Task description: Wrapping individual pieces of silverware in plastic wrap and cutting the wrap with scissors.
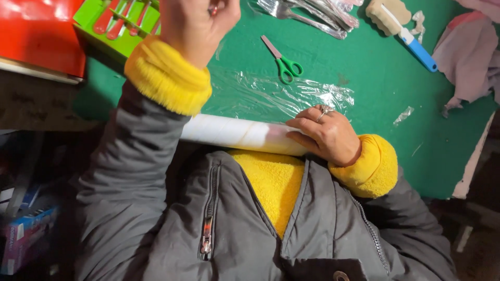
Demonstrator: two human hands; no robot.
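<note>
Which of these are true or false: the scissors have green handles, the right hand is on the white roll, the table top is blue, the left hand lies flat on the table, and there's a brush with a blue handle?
1. The scissors have green handles. True.
2. The right hand rests on the white roll. True.
3. The table top is blue. False: it is green.
4. The left hand lies flat on the table. False: it is raised above the table, fingers closed around something too small to make out.
5. A brush with a blue handle lies at the far right. True.
</note>
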